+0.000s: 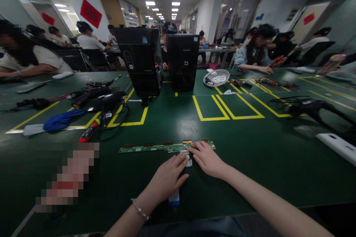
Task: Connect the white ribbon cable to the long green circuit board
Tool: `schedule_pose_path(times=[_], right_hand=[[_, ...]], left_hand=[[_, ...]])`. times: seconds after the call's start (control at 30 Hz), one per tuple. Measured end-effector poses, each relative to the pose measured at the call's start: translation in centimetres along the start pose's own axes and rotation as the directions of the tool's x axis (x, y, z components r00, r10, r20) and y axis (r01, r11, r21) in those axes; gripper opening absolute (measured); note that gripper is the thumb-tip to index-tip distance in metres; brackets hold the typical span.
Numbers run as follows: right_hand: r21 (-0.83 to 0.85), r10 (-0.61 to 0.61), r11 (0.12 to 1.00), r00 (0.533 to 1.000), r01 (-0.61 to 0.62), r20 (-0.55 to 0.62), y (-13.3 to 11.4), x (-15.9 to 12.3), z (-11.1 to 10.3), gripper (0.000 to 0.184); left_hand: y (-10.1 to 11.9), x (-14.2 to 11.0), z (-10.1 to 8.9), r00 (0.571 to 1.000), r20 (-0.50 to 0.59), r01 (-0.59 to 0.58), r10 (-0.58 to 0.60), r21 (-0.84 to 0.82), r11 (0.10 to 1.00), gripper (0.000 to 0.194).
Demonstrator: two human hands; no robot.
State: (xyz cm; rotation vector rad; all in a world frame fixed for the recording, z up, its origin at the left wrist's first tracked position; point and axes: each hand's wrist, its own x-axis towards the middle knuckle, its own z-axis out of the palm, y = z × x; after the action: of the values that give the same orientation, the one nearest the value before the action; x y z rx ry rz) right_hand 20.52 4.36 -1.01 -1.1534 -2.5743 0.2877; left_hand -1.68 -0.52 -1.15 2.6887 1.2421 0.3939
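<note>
A long, narrow green circuit board (147, 148) lies on the dark green table in front of me. A white flat ribbon cable (174, 197) with a blue end runs from the board's middle toward me. My left hand (167, 177) lies over the cable, its fingers flat and reaching the white connector (188, 162) at the board. My right hand (207, 159) rests on the board's right part, fingers stretched along it and pressing down near the connector.
Two black computer towers (141, 61) (183, 61) stand at the back of the table. Black devices, cables, a red-handled screwdriver (88, 133) and a blue glove (61, 119) lie at left. A white fan grille (216, 77) sits beyond. Other people work at surrounding tables. Yellow tape marks the table.
</note>
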Motion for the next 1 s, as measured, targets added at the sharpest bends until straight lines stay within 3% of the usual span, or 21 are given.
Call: schedule_pose_path(times=[0.23,0.43,0.57,0.7,0.87,1.0], right_hand=[[-0.032,0.014,0.999,1.000,-0.013,0.009,-0.1,0.1,0.1,0.043],[-0.048,0.004,0.999,1.000,-0.005,-0.022,-0.1,0.0,0.2,0.043],[-0.013,-0.006,1.000,1.000,0.006,-0.016,0.1,-0.1,0.0,0.044],[0.024,-0.015,1.000,1.000,0.015,0.023,0.4,-0.3,-0.4,0.045],[0.050,-0.015,0.999,0.998,0.011,0.066,0.5,-0.4,-1.1,0.043],[0.088,-0.010,0.996,0.998,0.004,0.067,0.5,-0.4,-1.6,0.040]], left_hand=[[-0.1,0.7,-1.0,0.999,0.027,0.024,-0.022,-0.092,0.995,0.039],[0.4,0.7,-0.8,0.997,-0.065,0.037,-0.047,-0.151,0.988,0.043],[0.1,-1.0,-1.2,0.985,-0.151,0.072,-0.085,-0.091,0.993,0.041],[-1.7,-3.7,-1.7,0.964,-0.190,0.185,-0.184,-0.012,0.983,0.038],[-4.6,-6.9,-0.9,0.931,-0.249,0.288,-0.265,0.060,0.956,0.038],[-5.5,-7.9,-0.2,0.922,-0.265,0.314,-0.283,0.081,0.946,0.038]])
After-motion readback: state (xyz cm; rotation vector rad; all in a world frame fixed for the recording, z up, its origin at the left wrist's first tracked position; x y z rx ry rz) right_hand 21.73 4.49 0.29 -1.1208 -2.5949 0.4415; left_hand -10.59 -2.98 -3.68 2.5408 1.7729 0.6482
